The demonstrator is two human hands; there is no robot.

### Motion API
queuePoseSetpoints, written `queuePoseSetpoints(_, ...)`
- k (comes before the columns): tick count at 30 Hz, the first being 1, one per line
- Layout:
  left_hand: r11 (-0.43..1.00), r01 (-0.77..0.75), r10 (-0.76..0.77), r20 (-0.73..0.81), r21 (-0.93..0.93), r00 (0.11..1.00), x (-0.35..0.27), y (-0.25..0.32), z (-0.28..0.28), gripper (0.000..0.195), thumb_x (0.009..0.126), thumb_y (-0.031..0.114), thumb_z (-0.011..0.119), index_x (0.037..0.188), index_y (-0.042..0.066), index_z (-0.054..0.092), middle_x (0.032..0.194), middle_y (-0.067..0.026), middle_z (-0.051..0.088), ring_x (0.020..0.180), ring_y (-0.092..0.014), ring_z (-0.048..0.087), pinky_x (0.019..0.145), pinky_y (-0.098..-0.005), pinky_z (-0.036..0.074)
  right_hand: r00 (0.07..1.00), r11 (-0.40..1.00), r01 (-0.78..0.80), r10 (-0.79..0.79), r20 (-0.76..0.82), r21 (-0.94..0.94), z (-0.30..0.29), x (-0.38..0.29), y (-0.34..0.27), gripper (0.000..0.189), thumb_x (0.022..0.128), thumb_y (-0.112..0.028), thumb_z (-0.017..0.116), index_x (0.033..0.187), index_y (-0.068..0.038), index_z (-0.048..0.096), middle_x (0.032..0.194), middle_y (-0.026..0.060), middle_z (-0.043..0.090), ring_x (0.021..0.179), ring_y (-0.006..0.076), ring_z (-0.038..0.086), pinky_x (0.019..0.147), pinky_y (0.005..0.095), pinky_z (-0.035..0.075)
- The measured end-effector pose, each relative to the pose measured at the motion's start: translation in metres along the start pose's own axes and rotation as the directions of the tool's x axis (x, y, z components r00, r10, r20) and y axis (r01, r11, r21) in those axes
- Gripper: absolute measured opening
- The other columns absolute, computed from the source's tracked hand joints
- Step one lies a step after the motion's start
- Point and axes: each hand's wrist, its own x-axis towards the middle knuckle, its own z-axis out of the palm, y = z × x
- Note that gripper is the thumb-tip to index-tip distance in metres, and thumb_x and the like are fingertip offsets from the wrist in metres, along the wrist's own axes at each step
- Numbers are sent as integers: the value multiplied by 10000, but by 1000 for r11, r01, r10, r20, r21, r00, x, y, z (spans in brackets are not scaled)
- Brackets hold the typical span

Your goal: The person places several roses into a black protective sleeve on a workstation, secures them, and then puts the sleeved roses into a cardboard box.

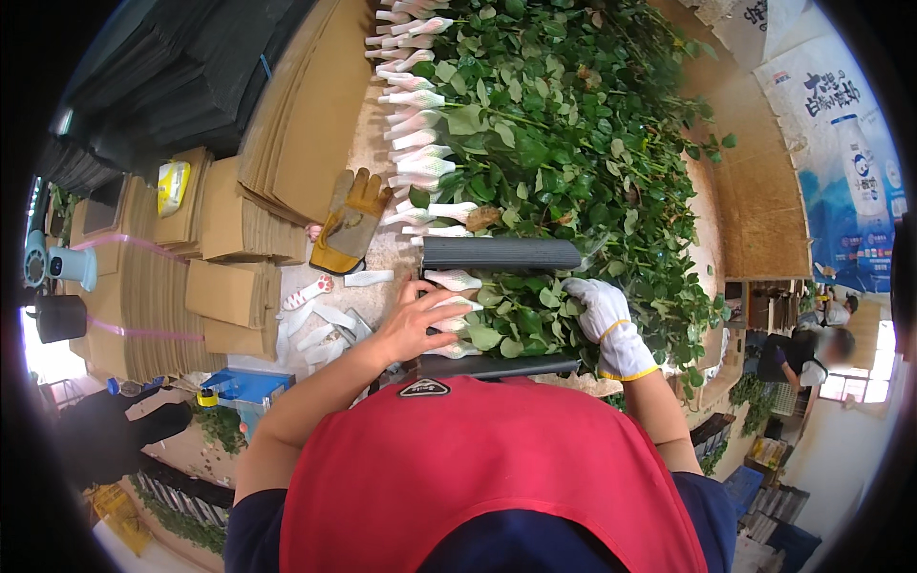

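Observation:
Rose stems, their heads in white foam net sleeves point(453, 306), lie between two upturned sides of black corrugated wrapping point(501, 253) before me. Bare and with fingers spread, my left hand point(421, 322) touches the sleeved heads from the left. My right hand point(598, 315), in a white knit glove with a yellow cuff edge, lies at the right part of the leafy stems point(530, 315); its fingertips are partly hidden among leaves, and whether it grips them is unclear. Above the wrapping lies a large heap of leafy stems point(559, 143) with more sleeved heads point(423, 168) along its left side.
A yellow-grey work glove point(351, 222) and loose foam sleeves point(326, 333) lie left of my left hand. Cardboard stacks point(301, 107), folded black sheets point(179, 64) and a blue tool stand point(251, 387) are farther left. A cardboard panel point(752, 179) borders the heap. A person point(806, 358) is at the far right.

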Motion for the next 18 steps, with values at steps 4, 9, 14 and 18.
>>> queuePoseSetpoints(4,978,0,1,-8,208,1000,4,11,-6,595,687,337,800,1233,190,617,1267,-78,564,1178,-323,447,1118,-565,249,1000,1000,7,-7,4,16,-4,0,3,379,655,22,594,990,-134,679,792,109,646,761,331,629,667,416,504)
queuePoseSetpoints(9,926,-114,128,-18,359,992,13,21,-20,562,676,350,811,1159,143,613,1388,-123,415,1231,-312,438,1123,-584,238,994,991,-13,-2,-113,-130,-18,-4,-13,336,694,-22,620,1014,-120,646,863,159,624,822,341,623,698,391,509)
queuePoseSetpoints(14,990,-43,37,46,135,998,17,9,-19,525,661,304,826,1107,134,609,1369,-116,456,1240,-352,443,1047,-488,360,933,978,83,-144,-329,-193,-103,16,-82,406,710,21,633,1108,-55,612,837,173,633,716,326,629,654,401,524)
queuePoseSetpoints(18,999,-6,4,35,54,999,18,11,-22,529,653,274,830,1114,135,610,1334,-116,486,1208,-351,471,1005,-442,408,913,883,408,-393,-111,233,-106,43,-96,375,725,-100,715,1082,-37,618,791,138,639,653,317,629,590,376,515)
